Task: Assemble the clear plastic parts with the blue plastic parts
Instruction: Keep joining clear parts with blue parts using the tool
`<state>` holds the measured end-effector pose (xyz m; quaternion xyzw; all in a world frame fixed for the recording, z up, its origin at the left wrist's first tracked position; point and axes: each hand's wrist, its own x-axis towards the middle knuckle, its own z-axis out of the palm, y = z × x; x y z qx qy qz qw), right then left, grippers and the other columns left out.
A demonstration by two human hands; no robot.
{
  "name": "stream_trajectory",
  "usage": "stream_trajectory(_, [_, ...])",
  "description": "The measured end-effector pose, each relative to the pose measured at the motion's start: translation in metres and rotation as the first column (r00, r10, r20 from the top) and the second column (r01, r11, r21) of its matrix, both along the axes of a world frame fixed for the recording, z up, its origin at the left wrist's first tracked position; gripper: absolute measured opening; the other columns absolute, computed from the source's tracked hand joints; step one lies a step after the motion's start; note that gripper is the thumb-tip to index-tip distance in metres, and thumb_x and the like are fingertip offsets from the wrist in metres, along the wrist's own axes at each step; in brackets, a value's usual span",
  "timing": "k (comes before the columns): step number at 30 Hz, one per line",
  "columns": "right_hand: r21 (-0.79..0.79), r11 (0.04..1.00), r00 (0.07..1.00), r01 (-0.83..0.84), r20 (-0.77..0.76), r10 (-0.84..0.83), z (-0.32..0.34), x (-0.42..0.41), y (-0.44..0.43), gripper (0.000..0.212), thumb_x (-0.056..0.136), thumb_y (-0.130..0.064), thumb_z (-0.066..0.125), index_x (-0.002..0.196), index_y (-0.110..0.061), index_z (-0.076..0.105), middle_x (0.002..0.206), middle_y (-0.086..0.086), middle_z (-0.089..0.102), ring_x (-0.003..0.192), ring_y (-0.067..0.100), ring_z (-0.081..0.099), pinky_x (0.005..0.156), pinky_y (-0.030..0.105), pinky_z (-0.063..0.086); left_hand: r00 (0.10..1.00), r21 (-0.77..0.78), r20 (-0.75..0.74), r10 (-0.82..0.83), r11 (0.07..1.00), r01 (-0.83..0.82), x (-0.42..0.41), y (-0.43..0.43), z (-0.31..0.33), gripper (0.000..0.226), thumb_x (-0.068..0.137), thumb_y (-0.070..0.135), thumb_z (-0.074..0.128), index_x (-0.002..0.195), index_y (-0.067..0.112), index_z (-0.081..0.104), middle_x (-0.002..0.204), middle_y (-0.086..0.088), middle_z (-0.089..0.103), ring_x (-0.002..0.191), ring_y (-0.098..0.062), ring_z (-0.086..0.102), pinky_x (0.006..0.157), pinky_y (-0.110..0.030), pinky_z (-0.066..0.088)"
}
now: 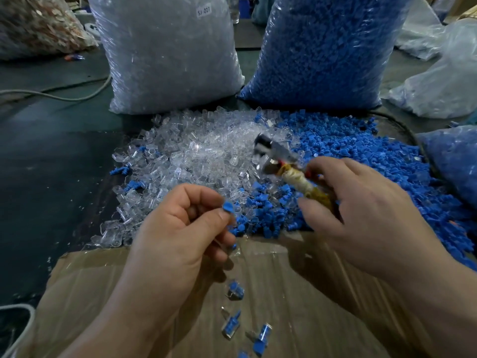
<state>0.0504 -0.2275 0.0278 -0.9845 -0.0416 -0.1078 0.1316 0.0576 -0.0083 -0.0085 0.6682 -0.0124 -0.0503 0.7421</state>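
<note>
Basically, stock is staged by colour. Two tall film sacks are stood at the back of the dark counter (51, 164): the clear-parts sack (167, 55), labelled, on the left and the blue-parts sack (322, 52) on the right, presumably so each can be tipped out straight in front of itself. That fits the two heaps. The clear parts (196, 151) are spread left of centre and the blue parts (361, 156) right, with the seam between them mixed just where both hands reach.

The clear parts are seen as small glossy transparent shells, squarish with an open mouth. The blue ones are matte opaque plugs with a flat head and a ribbed stem.

A creased brown cardboard sheet (296, 293) is laid nearest the person, judged to be the drop zone.

A small hammer (289, 169) is gripped in the right hand (366, 210), fingers wrapped round a handle bound in yellowed tape or cloth. Its metal head is blurred and held over the seam, probably for tapping plugs home.

The left hand (180, 228) is closed in a pinch, thumb against forefinger, on one blue part (228, 208) raised above the heap edge. Whether a clear shell is already on it cannot be told.

A few finished pieces (235, 291), blue inside clear, are scattered on the cardboard.
</note>
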Motion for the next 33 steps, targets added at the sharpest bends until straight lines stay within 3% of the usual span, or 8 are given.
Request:
stream_trajectory(2, [-0.006, 0.997, 0.996, -0.075, -0.042, 0.075, 0.001, -0.006, 0.001, 0.039, 0.08, -0.06, 0.037, 0.108, -0.036, 0.05, 0.083, -0.017, 0.052, 0.072, -0.001, 0.045, 0.06, 0.015, 0.028, 0.999, -0.014, 0.008, 0.032, 0.999, -0.031, 0.001, 0.0, -0.001, 0.015, 0.074, 0.026, 0.08, 0.085, 0.03, 0.071, 0.067, -0.013, 0.068, 0.049, -0.02, 0.06, 0.045, -0.033, 0.05])
stream_trajectory(4, [-0.01, 0.993, 0.991, -0.12, -0.063, 0.119, 0.001, -0.009, 0.0, 0.042, 0.08, -0.061, 0.037, 0.108, -0.035, 0.053, 0.084, -0.017, 0.053, 0.073, 0.004, 0.047, 0.062, 0.015, 0.032, 0.997, -0.02, 0.04, 0.062, 0.998, -0.061, 0.002, -0.001, -0.002, 0.013, 0.075, 0.021, 0.075, 0.085, 0.029, 0.071, 0.067, -0.01, 0.068, 0.051, -0.018, 0.062, 0.043, -0.029, 0.048])
stream_trajectory(8, [-0.012, 0.985, 0.984, -0.172, -0.056, 0.171, 0.001, -0.012, 0.003, 0.049, 0.078, -0.058, 0.041, 0.116, -0.031, 0.056, 0.093, -0.012, 0.058, 0.085, 0.013, 0.054, 0.067, 0.032, 0.045, 0.993, -0.018, 0.106, 0.054, 0.998, -0.053, 0.0, -0.001, 0.001, 0.014, 0.075, 0.02, 0.077, 0.082, 0.031, 0.071, 0.071, -0.004, 0.069, 0.059, -0.015, 0.066, 0.046, -0.023, 0.05])
stream_trajectory(13, [-0.013, 0.981, 0.98, -0.194, -0.054, 0.193, -0.001, -0.015, 0.002, 0.055, 0.078, -0.056, 0.044, 0.124, -0.028, 0.055, 0.1, -0.01, 0.06, 0.092, 0.015, 0.055, 0.073, 0.034, 0.049, 0.987, 0.01, 0.158, 0.024, 1.0, -0.026, 0.0, 0.001, 0.005, 0.014, 0.07, 0.023, 0.065, 0.078, 0.032, 0.07, 0.07, -0.001, 0.068, 0.059, -0.012, 0.065, 0.045, -0.021, 0.05])
stream_trajectory(22, [0.053, 0.975, 0.973, -0.216, -0.076, 0.22, -0.001, -0.017, 0.004, 0.054, 0.078, -0.058, 0.041, 0.126, -0.034, 0.049, 0.106, -0.015, 0.055, 0.099, 0.011, 0.05, 0.08, 0.032, 0.047, 0.979, 0.044, 0.2, 0.027, 0.998, -0.037, -0.001, 0.001, 0.006, 0.014, 0.071, 0.022, 0.064, 0.079, 0.033, 0.069, 0.07, -0.003, 0.068, 0.058, -0.012, 0.064, 0.046, -0.02, 0.05])
stream_trajectory(27, [0.012, 0.97, 0.963, -0.244, -0.117, 0.243, -0.003, -0.017, 0.007, 0.055, 0.08, -0.059, 0.038, 0.13, -0.036, 0.045, 0.11, -0.015, 0.052, 0.104, 0.011, 0.046, 0.083, 0.03, 0.043, 0.977, 0.039, 0.214, 0.003, 0.999, -0.012, -0.003, 0.001, 0.005, 0.011, 0.077, 0.022, 0.073, 0.084, 0.03, 0.069, 0.07, -0.001, 0.068, 0.058, -0.009, 0.063, 0.045, -0.019, 0.049])
stream_trajectory(31, [-0.018, 0.966, 0.96, -0.257, -0.119, 0.253, -0.003, -0.015, 0.006, 0.052, 0.08, -0.062, 0.038, 0.124, -0.037, 0.052, 0.097, -0.016, 0.054, 0.092, 0.01, 0.049, 0.076, 0.027, 0.041, 0.978, 0.047, 0.209, -0.009, 0.999, -0.001, -0.003, 0.002, 0.003, 0.016, 0.078, 0.016, 0.067, 0.084, 0.03, 0.07, 0.068, -0.002, 0.068, 0.057, -0.01, 0.063, 0.046, -0.019, 0.049])
stream_trajectory(33, [-0.04, 0.969, 0.966, -0.245, -0.098, 0.24, -0.003, -0.014, 0.006, 0.053, 0.08, -0.062, 0.039, 0.12, -0.033, 0.059, 0.09, -0.015, 0.056, 0.084, 0.01, 0.051, 0.071, 0.024, 0.037, 0.98, 0.046, 0.198, -0.019, 0.999, 0.01, -0.004, 0.003, 0.003, 0.012, 0.076, 0.022, 0.071, 0.085, 0.03, 0.07, 0.068, -0.003, 0.068, 0.057, -0.011, 0.063, 0.046, -0.02, 0.049])
